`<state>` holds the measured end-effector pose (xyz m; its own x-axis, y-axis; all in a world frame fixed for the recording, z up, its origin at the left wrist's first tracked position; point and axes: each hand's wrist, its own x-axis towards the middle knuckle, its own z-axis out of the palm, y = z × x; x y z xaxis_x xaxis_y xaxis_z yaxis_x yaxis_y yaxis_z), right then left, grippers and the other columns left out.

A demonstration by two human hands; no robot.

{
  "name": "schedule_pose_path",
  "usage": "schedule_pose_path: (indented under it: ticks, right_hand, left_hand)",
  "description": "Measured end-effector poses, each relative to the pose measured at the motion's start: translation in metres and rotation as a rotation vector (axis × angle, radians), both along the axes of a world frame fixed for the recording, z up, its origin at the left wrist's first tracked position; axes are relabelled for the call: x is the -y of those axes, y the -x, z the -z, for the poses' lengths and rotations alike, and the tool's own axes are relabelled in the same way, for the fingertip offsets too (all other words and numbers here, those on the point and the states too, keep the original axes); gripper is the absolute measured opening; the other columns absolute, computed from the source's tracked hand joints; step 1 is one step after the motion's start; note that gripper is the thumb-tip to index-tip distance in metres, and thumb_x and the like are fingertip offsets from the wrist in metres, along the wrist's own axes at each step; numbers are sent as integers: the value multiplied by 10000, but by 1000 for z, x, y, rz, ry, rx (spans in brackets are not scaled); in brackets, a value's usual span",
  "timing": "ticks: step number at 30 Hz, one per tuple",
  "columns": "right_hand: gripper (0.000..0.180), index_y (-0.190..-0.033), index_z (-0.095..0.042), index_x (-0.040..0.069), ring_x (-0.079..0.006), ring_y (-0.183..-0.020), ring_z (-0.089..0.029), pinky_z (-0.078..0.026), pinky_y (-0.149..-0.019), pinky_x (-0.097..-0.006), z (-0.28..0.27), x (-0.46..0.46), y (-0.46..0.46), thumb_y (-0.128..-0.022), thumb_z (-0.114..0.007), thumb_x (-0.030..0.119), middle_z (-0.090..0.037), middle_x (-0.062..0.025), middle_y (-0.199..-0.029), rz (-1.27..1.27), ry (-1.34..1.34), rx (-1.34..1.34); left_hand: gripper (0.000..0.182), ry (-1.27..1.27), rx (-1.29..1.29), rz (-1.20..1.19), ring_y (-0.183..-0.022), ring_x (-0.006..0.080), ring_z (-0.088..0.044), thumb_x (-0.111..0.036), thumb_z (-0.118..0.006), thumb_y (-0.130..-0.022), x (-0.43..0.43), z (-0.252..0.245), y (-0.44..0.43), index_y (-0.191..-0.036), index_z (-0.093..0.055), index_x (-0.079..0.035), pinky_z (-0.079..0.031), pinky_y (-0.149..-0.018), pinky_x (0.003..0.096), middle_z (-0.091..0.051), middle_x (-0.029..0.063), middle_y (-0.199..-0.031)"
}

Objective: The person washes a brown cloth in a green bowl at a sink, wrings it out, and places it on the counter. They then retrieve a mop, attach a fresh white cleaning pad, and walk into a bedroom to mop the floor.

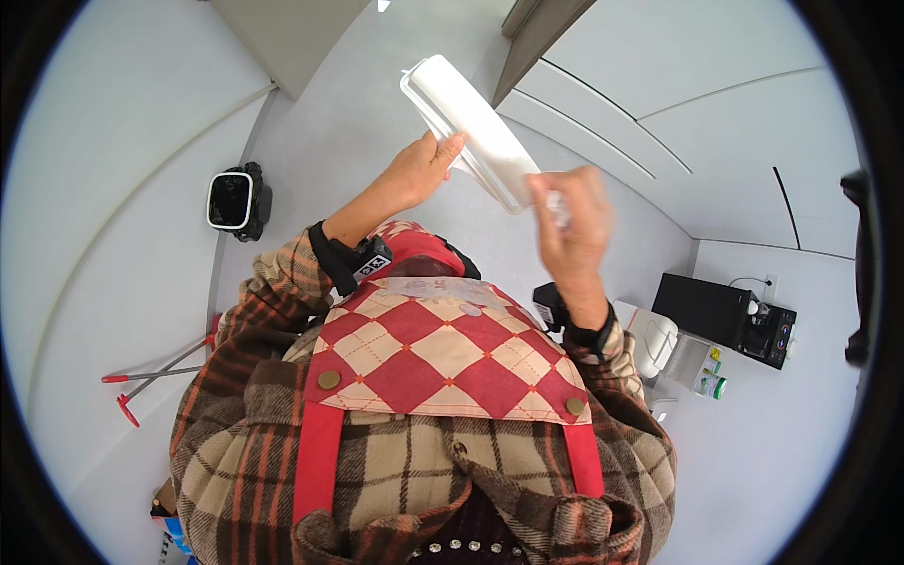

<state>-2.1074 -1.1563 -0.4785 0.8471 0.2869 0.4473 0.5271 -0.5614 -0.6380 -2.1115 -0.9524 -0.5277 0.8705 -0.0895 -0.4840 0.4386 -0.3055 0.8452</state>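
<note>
My left hand (pixel 427 166) grips the handle part of a white lint roller (pixel 477 120), a wide one with a plastic frame along one side. The roller is held up at a slant in front of me, its far end pointing away to the upper left. My right hand (pixel 575 215) is at the roller's near right end, blurred, with its fingers curled and a small crumpled whitish piece between them. Whether these fingers also touch the roll cannot be told. Below both hands lies the red and cream diamond-patterned apron (pixel 448 353) that I wear.
A black-lined waste bin (pixel 231 200) stands by the left wall. Red-tipped poles (pixel 155 374) lean lower left. At right are white cabinets (pixel 678 141), a black appliance (pixel 699 307) and green-lidded containers (pixel 710 385). A brown-grey panel (pixel 289 42) juts in at the top left.
</note>
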Motion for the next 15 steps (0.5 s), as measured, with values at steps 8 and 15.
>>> schedule_pose_path:
  ticks: [8, 15]
  right_hand:
    - [151, -867, -558, 24, -93, -664, -459, -375, -585, -247, -44, 78, -36, -888, -578, 172, -510, -9, -736, 591, -557, -55]
    - [242, -824, -532, 45, -87, -637, -423, -344, -569, -230, 6, 119, -58, -877, -567, 279, -480, -8, -706, 520, -530, -206]
  left_hand:
    - [550, 88, -104, -20, -641, 114, -487, -471, -415, -922, -30, 11, 15, -1086, -502, 46, -440, -592, 241, -535, 52, -797]
    - [516, 81, -73, -140, -629, 92, -482, -465, -432, -919, -95, 3, 67, -1063, -531, 20, -398, -510, 224, -525, 30, -778]
